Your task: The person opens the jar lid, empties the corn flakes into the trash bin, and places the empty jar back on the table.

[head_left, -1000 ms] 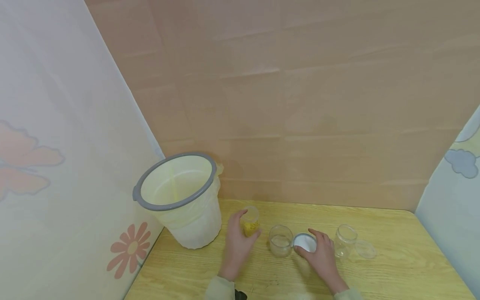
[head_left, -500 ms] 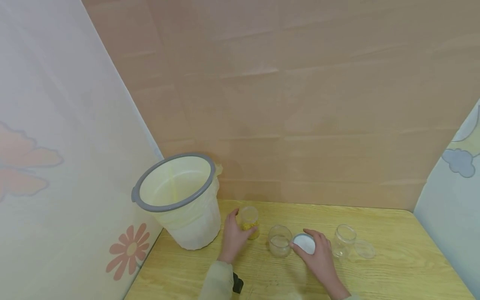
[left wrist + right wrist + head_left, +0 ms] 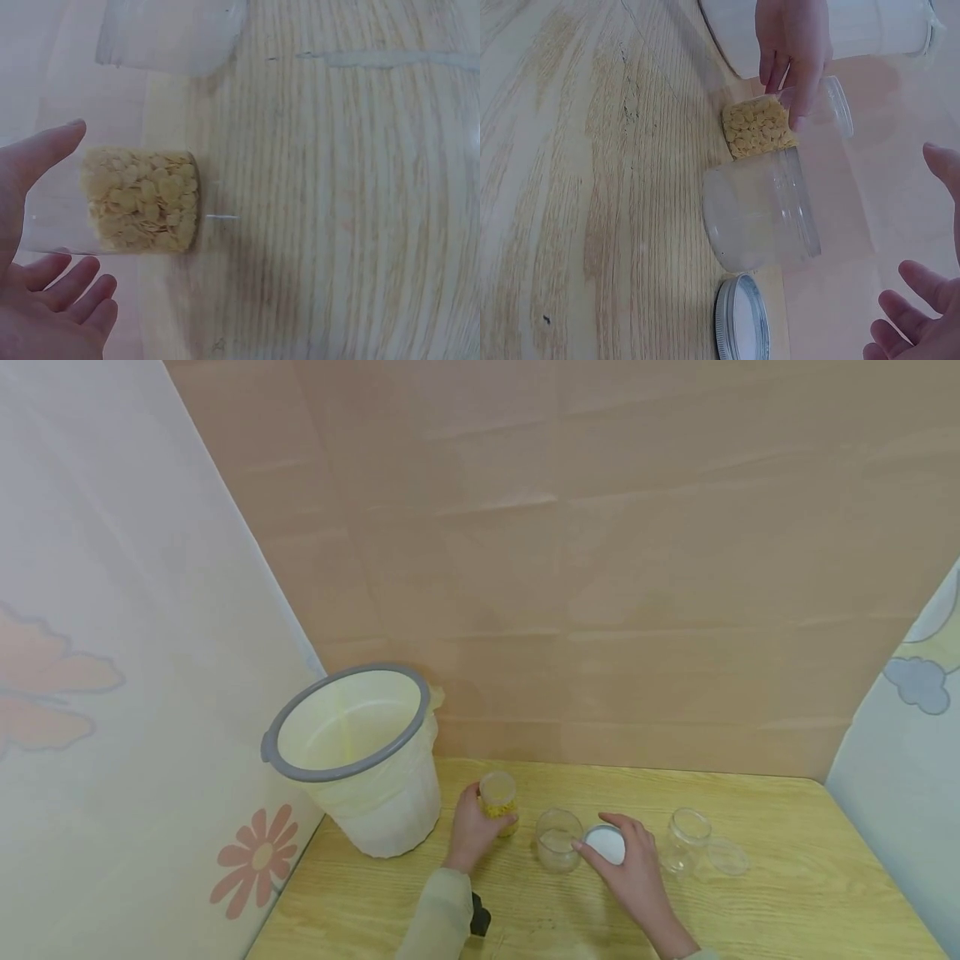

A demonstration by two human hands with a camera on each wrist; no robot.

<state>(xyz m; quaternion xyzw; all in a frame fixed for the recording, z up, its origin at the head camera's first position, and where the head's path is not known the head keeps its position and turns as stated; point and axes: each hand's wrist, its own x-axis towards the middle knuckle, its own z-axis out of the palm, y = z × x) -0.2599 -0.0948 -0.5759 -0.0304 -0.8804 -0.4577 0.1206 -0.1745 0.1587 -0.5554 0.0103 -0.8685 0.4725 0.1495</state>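
In the head view my left hand (image 3: 472, 831) grips a clear jar (image 3: 498, 789), its lower part filled with yellow flakes (image 3: 142, 199). The jar stands upright, with the thumb on its near side and the fingers round the far side. A wider clear jar (image 3: 558, 847) stands to the right with its mouth uncovered. Next to it a silver-rimmed lid (image 3: 606, 843) with a white face lies flat on the table. My right hand (image 3: 633, 872) hovers over this lid, thumb and fingers spread; the right wrist view shows it apart from the lid (image 3: 742, 319).
A white bucket (image 3: 397, 827) with a grey rim and a pale liner stands at the left. Right of my right hand are another clear jar (image 3: 690, 828) and a clear round lid (image 3: 727, 857). The wooden table (image 3: 810, 893) meets a draped wall behind.
My left thumb and fingers have closed in round the jar of flakes. My right hand has shifted slightly left over the lid. The jars and lids stay in place.
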